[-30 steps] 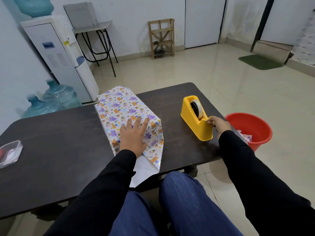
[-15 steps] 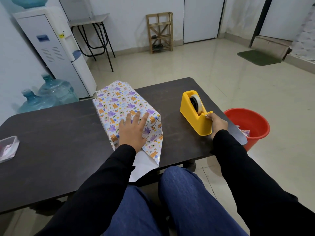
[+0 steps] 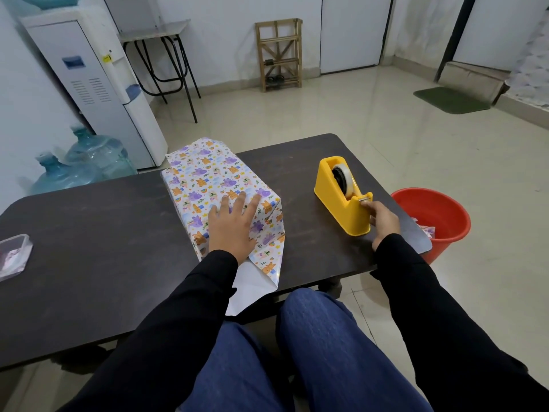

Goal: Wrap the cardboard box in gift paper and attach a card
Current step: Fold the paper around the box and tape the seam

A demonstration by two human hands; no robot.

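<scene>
The box covered in colourful animal-print gift paper [image 3: 208,182] lies on the dark table [image 3: 98,233], its near end still an unfolded paper flap hanging over the table edge. My left hand [image 3: 231,227] rests flat on the paper near that end, fingers spread. The yellow tape dispenser [image 3: 341,197] stands to the right of the box. At the dispenser's cutter end, my right hand [image 3: 381,218] pinches the tape end with its fingertips.
A red bucket [image 3: 436,215] with paper scraps stands on the floor just right of the table. A clear plastic container [image 3: 13,255] lies at the table's left edge. Water bottles [image 3: 86,165] and a dispenser [image 3: 89,78] stand behind the table.
My right hand stays at the dispenser's cutter, shifting slightly at the tape end. The left hand has kept pressing the paper. The view has moved a little.
</scene>
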